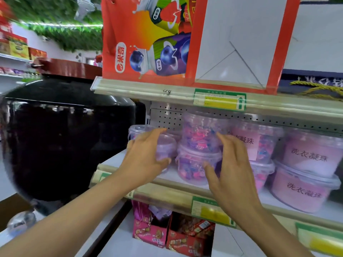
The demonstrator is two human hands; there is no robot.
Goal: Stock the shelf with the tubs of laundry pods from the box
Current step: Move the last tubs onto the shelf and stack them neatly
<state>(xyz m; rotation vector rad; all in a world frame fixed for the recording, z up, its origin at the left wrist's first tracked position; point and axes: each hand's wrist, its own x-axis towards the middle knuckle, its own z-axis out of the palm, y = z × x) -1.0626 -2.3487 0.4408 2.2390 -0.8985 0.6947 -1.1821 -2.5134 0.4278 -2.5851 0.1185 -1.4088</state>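
Hands at the tubs on the shelf

A black urn [61, 138] stands left of the shelf [185, 191], which holds stacked tubs [202, 134] of pods, labelled ones to the right. The left hand [146, 154] curls its fingers [163, 161] round a small tub [166, 147]; the right hand [232, 164] is spread, its fingers loose beside the stack, holding nothing.

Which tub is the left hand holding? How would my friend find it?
Find the big black jar, then look right to the middle shelf. The left hand grips a small purple tub at the row's left end; its neighbours are stacked in twos.
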